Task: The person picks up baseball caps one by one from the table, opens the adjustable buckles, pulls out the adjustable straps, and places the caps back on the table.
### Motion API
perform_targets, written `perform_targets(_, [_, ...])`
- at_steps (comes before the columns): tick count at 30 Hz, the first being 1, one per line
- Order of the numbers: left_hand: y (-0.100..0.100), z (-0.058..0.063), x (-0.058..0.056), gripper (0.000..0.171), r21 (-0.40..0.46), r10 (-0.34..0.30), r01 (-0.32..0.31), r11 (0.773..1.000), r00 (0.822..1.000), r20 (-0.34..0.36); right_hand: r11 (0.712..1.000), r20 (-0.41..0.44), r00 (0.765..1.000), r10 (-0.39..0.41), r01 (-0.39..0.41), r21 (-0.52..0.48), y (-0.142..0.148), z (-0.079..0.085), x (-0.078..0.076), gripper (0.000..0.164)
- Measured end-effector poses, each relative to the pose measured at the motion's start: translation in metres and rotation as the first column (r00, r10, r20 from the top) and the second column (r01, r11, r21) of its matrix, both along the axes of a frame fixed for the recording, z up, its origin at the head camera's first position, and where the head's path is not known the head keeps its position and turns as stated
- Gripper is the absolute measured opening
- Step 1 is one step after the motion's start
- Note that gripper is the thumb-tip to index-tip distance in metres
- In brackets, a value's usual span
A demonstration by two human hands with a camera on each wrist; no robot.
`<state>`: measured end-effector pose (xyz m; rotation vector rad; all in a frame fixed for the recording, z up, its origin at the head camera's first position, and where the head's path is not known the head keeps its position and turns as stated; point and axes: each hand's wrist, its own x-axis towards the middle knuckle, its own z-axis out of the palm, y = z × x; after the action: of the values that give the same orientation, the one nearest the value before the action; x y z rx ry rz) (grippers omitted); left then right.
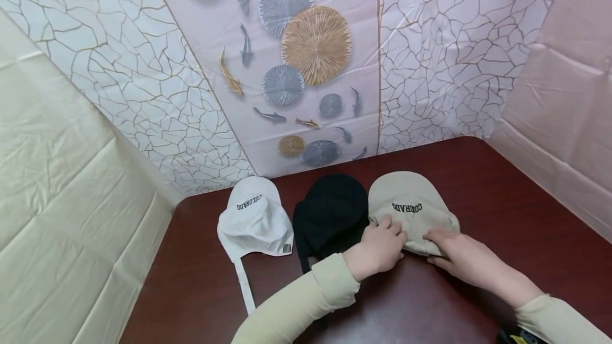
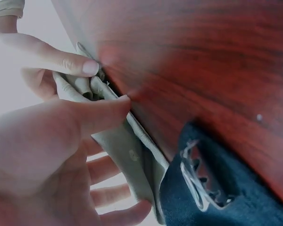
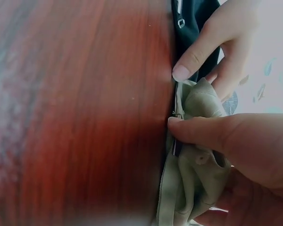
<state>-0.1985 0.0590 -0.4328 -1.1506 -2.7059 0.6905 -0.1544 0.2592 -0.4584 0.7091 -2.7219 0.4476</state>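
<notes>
A beige baseball cap (image 1: pixel 405 187) with dark COLORADO lettering lies on the right of the table, brim toward the back wall. My left hand (image 1: pixel 380 247) pinches its near left edge, thumb on the near side and fingers over the fabric. At the near right part of the same cap, my right hand (image 1: pixel 470 260) grips the edge between thumb and fingers. The right wrist view shows the folded beige fabric (image 3: pixel 200 179) under the right thumb. Close beside the left hand sits a black cap (image 1: pixel 332 203), its metal strap buckle (image 2: pixel 198 181) visible in the left wrist view.
Left of the black cap lies a white cap (image 1: pixel 255 222), also lettered COLORADO, its strap (image 1: pixel 244 285) trailing toward me. All three caps form a row on the dark red wooden table (image 1: pixel 191 280). Patterned cloth (image 1: pixel 306 115) hangs behind the table. A dark object (image 1: pixel 523 336) shows at the bottom right.
</notes>
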Motion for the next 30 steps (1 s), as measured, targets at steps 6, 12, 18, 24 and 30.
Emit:
perform_targets(6, [0.005,0.003,0.0,0.023,0.026,-0.005,0.006,1.0,1.0,-0.014,1.0,-0.001,1.0,-0.02,0.02,-0.016,0.003,0.004,0.004,0.037])
perform_targets(12, [0.007,0.015,-0.009,0.022,0.166,-0.078,0.085,0.983,0.996,-0.049,0.996,0.127,0.99,-0.057,0.064,-0.054,0.013,0.03,-0.001,0.027])
perform_targets(18, [0.005,0.056,-0.025,0.011,0.449,-0.195,0.16,0.879,0.98,0.032,0.995,0.008,0.999,-0.04,0.041,-0.093,0.024,0.076,-0.007,0.026])
perform_targets(24, [-0.002,0.089,-0.035,0.01,0.671,-0.282,0.09,0.736,0.942,0.183,0.991,-0.126,0.991,-0.049,0.033,-0.131,0.025,0.109,-0.008,0.03])
perform_targets(30, [-0.004,0.097,-0.037,0.011,0.712,-0.303,0.072,0.698,0.931,0.203,0.987,-0.13,0.99,-0.05,0.029,-0.155,0.024,0.114,-0.006,0.03])
